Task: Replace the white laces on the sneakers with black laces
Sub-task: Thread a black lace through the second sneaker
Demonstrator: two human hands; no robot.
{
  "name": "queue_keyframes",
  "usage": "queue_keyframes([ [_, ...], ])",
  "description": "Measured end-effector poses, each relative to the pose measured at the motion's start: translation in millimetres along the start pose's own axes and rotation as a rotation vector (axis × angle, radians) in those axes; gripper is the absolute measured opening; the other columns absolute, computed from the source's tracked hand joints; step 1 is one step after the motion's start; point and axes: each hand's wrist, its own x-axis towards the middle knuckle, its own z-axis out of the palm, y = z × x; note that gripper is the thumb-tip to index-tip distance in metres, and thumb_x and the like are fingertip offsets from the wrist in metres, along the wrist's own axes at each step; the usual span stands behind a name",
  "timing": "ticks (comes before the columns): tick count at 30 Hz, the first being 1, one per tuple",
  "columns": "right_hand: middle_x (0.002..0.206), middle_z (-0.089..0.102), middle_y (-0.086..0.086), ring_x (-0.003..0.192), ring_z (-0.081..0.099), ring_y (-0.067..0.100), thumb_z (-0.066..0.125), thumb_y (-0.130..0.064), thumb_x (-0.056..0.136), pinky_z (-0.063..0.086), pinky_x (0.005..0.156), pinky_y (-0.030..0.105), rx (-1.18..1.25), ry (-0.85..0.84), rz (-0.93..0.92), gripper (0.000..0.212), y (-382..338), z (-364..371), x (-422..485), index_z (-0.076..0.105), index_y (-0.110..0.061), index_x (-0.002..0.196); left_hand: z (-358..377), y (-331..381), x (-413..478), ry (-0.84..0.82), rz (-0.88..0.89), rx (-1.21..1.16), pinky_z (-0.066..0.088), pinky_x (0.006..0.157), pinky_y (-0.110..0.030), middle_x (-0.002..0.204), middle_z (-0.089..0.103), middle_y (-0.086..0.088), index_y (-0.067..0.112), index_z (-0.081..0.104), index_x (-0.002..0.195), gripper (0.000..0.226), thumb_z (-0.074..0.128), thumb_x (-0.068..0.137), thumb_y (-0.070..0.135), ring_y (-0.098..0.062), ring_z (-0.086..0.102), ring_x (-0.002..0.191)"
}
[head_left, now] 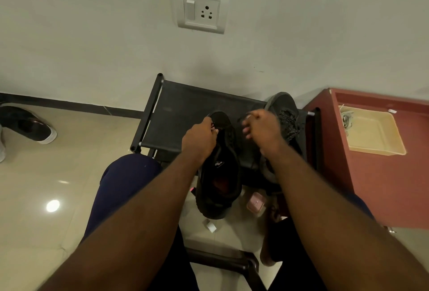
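- Hands work over a black sneaker (pixel 220 174) that lies lengthwise, its toe on the black fabric-topped table (pixel 176 114) and its heel jutting off the near edge above the floor.
- The left hand (pixel 199 137) is clenched above the sneaker's forefoot, fingers curled in, pinching one end of the black lace (pixel 210 116), which arcs up as a thin dark strand beyond the knuckles.
- The right hand (pixel 262 128) is raised just right of the sneaker, fingers curled too; another dark strand of the lace shows at its fingertips, and it appears to grasp that, though the hand is blurred.
- The two hands are apart, at about the same height, with the sneaker's upper part between them.
- A second sneaker (pixel 284 114), dark grey, sits on the right end of the table, partly hidden behind the right hand and forearm.
- Right of the table stands a red-brown cabinet (pixel 383 181); on top of it is a beige tray (pixel 373 137) with a tangle of white laces (pixel 346 117) in its far left corner.
- A wall socket (pixel 201 8) is set into the pale wall above the table.
- On the tiled floor (pixel 46 174) at far left lies a black shoe with a white sole (pixel 30 124); a small pink object (pixel 255 202) rests near the sneaker's heel.
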Motion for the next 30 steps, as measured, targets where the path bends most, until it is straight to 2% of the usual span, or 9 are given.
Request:
queue_keyframes([
  [3,0.072,0.057,0.004,0.044,0.047,0.008,0.043,-0.001,0.099,0.035,0.038,0.021,0.455,0.352,0.057,0.019,-22.9,-34.7,5.1,0.059,-0.010,0.101,3.8,2.0,4.6,-0.033,-0.023,-0.003,0.042,0.071,-0.037,0.106,0.064,-0.013,0.010,0.048,0.114,0.027,0.045,0.103,0.034,-0.032,0.062,0.095],
  [5,0.073,0.058,0.005,0.043,0.047,0.008,0.041,-0.002,0.098,0.037,0.038,0.021,0.476,0.450,0.049,0.020,-28.2,-46.1,3.8,0.059,-0.011,0.102,5.3,1.3,9.0,-0.055,-0.051,-0.041,0.043,0.074,-0.038,0.109,0.063,-0.016,0.007,0.048,0.114,0.029,0.044,0.103,0.033,-0.035,0.061,0.099],
  [8,0.109,0.066,0.013,0.081,0.065,0.019,0.047,-0.008,0.087,0.057,0.070,0.032,-0.043,0.262,0.004,0.030,-20.2,-44.3,-4.4,0.064,-0.012,0.112,4.7,-1.0,14.7,-0.075,-0.110,-0.169,0.043,0.077,-0.038,0.109,0.062,-0.017,0.005,0.049,0.111,0.029,0.045,0.103,0.032,-0.035,0.060,0.099],
  [11,0.155,0.032,0.012,0.117,0.051,0.021,0.057,-0.008,0.089,0.044,0.097,0.031,-0.430,0.166,-0.101,0.048,-12.4,-23.2,-29.1,0.051,-0.011,0.137,5.8,-2.2,16.3,-0.064,-0.148,-0.251,0.041,0.075,-0.036,0.105,0.060,-0.013,0.007,0.049,0.106,0.024,0.047,0.103,0.030,-0.026,0.056,0.090],
  [15,0.116,0.063,0.003,0.095,0.063,0.015,0.061,-0.025,0.093,0.055,0.086,0.035,-0.278,-0.053,-0.021,0.036,0.0,21.3,-56.5,0.056,-0.018,0.128,6.9,-3.1,16.3,-0.029,-0.135,-0.241,0.041,0.075,-0.036,0.103,0.057,-0.012,0.006,0.050,0.104,0.020,0.050,0.102,0.026,-0.027,0.056,0.091],
  [18,0.118,0.063,0.005,0.099,0.066,0.020,0.053,-0.029,0.095,0.057,0.087,0.041,-0.212,-0.161,0.114,0.052,9.7,37.5,-61.5,0.043,-0.018,0.145,6.9,-5.8,19.8,-0.024,-0.170,-0.302,0.047,0.075,-0.038,0.099,0.058,-0.011,0.004,0.050,0.104,0.020,0.048,0.102,0.024,-0.026,0.057,0.089],
  [20,0.124,0.062,0.009,0.103,0.065,0.024,0.051,-0.028,0.096,0.056,0.091,0.044,-0.198,-0.119,0.107,0.055,11.1,39.7,-60.1,0.038,-0.017,0.149,4.2,-5.5,23.2,-0.012,-0.300,-0.629,0.053,0.068,-0.037,0.099,0.062,-0.012,0.005,0.051,0.104,0.020,0.044,0.104,0.024,-0.021,0.061,0.081],
  [24,0.125,0.061,0.013,0.104,0.064,0.028,0.045,-0.025,0.100,0.055,0.085,0.040,-0.185,-0.094,0.108,0.053,9.9,46.5,-54.5,0.032,-0.017,0.151,-8.4,1.6,27.8,-0.020,-0.539,-1.336,0.032,0.039,-0.017,0.085,0.067,-0.010,0.006,0.050,0.097,0.023,0.037,0.108,0.022,-0.008,0.047,0.052],
  [30,0.129,0.059,0.012,0.111,0.061,0.029,0.046,-0.024,0.098,0.052,0.091,0.038,-0.126,-0.020,0.135,0.057,10.0,46.0,-45.6,0.032,-0.015,0.152,-14.1,-1.4,25.2,0.104,-0.480,-1.193,0.034,0.039,-0.017,0.088,0.070,-0.006,0.009,0.048,0.107,0.016,0.042,0.106,0.024,-0.007,0.044,0.050],
])
